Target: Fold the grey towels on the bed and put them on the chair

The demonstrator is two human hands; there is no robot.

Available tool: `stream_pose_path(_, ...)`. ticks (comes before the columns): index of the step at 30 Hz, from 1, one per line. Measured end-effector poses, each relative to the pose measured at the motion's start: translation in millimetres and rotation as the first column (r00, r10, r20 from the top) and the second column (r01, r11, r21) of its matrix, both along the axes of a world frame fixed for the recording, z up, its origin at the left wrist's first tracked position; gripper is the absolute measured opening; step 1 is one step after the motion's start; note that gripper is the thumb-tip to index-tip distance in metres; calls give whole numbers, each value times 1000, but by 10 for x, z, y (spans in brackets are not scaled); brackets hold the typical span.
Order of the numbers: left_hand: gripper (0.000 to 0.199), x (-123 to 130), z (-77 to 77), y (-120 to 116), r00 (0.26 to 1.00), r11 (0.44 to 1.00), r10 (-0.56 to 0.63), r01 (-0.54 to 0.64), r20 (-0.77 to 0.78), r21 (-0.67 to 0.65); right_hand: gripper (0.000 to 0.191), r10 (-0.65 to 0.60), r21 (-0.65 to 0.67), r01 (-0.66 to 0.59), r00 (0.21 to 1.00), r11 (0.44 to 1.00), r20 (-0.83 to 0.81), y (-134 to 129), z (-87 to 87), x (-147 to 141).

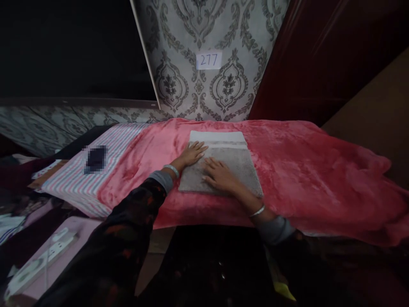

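A grey towel point(223, 154) with a paler band along its far end lies flat, in a near-square shape, on a pink plush blanket point(297, 170). My left hand point(191, 154) rests on the towel's left side, fingers stretched toward the pale band. Nearer to me, my right hand point(220, 175) lies on the middle of the towel with its fingers spread. Both palms face down and neither hand grips anything. A silver bangle shows on each wrist.
Left of the blanket is a striped cloth point(79, 181) with a dark, pixelated item point(96, 159) on it. A white power strip point(41, 264) lies at lower left. Behind stand a large black screen point(73, 47) and a patterned wall with a paper label point(208, 60) reading 277.
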State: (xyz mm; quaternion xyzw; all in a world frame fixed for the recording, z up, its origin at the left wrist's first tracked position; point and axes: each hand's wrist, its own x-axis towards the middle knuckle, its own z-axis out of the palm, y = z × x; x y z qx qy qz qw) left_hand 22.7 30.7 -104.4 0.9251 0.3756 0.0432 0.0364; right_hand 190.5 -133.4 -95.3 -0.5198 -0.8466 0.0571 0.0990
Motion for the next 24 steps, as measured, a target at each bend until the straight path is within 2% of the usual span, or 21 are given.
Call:
stream_pose_path(4, 55, -33, -154, 2, 999, 999, 16, -18, 40, 42, 55, 16, 13, -17, 998, 1000, 68, 108, -169, -52)
stream_pose_path(7, 54, -30, -171, -5, 999, 999, 4, -6, 52, 49, 55, 32, 16, -34, 997, 999, 74, 52, -227, -26)
stream_pose_path(12, 54, -35, -131, -13, 998, 999, 19, -21, 64, 37, 54, 78, 34, -79, 996, 996, 34, -172, -241, -34)
stream_pose_path(19, 53, -58, -96, 24, 1000, 998, 7, -8, 23, 59, 63, 89, -6, -90, 988, 996, -125, -754, -272, -96)
stream_pose_path(22, 54, -57, -3, 61, 1000, 1000, 2, -1, -29, 29, 60, 101, -10, -107, 963, 994, -249, -885, -208, 48)
stream_pose_path(24, 56, 33, 100, 70, 999, 1000, -16, 17, -49, 17, 56, 60, 24, -56, 954, 998, -293, -844, -134, 232)
